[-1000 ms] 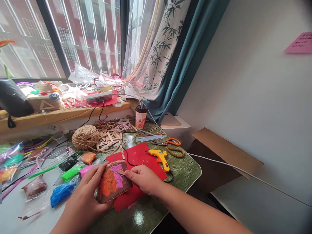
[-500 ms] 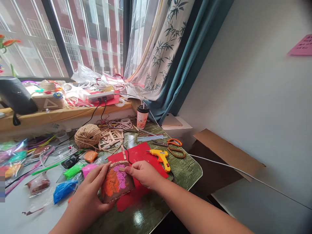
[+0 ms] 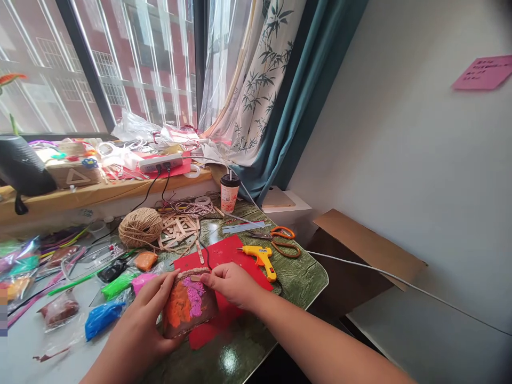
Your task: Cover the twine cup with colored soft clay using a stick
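My left hand (image 3: 140, 314) grips a brown, rounded piece (image 3: 209, 308) by its left side, thumb below and fingers at the top. Braided cord trims its upper and lower edges. Orange clay (image 3: 178, 304) is smeared across its left part, with purple-pink clay (image 3: 195, 296) beside it. My right hand (image 3: 228, 282) pinches a small wooden craft stick (image 3: 196, 278), whose end lies against the top of the pink patch. Beneath the piece, a red sheet (image 3: 224, 248) lies on the table; the piece's back is hidden.
A yellow glue gun (image 3: 260, 257) and orange-handled scissors (image 3: 286, 242) lie right of my hands. Behind are a twine ball (image 3: 140, 226), loose craft sticks (image 3: 178, 229) and a lidded cup (image 3: 229, 193). Bagged clay, including a blue pack (image 3: 103, 319), covers the left side.
The craft stick has shifted slightly up, closer to the piece's upper edge. Both hands keep their hold. The camera view has turned a little to the right.
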Demonstrator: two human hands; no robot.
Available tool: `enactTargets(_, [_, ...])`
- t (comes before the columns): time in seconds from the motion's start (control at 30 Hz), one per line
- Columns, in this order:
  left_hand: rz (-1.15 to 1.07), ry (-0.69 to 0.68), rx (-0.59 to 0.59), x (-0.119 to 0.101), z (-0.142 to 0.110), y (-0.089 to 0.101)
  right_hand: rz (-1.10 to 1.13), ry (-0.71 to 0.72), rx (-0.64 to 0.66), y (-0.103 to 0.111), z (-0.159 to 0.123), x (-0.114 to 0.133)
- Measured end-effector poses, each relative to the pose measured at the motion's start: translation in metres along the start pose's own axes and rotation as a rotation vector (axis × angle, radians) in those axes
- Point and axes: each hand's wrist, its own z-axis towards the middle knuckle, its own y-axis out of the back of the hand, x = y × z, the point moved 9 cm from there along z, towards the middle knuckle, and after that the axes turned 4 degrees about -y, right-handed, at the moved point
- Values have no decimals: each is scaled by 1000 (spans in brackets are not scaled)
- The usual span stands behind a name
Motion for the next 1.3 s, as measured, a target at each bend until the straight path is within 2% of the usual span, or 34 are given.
enactTargets(0.2, [-5,-30,-82,3,2,3,-18,19,8,-1,5,3])
enactTargets(0.3, [40,-82,-37,4,2,1,-14,53,6,4,7,8])
enactTargets(0.43, [39,-79,27,10,3,0,-22,66,46,8,9,11])
enactTargets(0.63, [-45,-57,-16,6,2,-1,-78,55,154,9,10,17])
enactTargets(0.73, [-44,5,-46,4,-1,-3,50,22,175,10,9,18])
enactTargets(0.8, [-54,46,-22,2,-2,-4,163,6,150,12,8,17])
enactTargets(0.87, [-56,72,-15,0,-1,-2,249,19,72,16,3,16])
enactTargets(0.97, [-39,86,-68,-4,1,9,370,65,-83,17,-8,13])
enactTargets(1.03, [-41,80,-109,-10,3,16,440,68,-110,7,-16,11])
enactTargets(1.17, [-52,79,-126,-25,4,19,609,5,-65,-22,-23,4])
enactTargets(1.3, [-198,146,-139,-29,3,20,732,19,-77,-27,-21,-1])
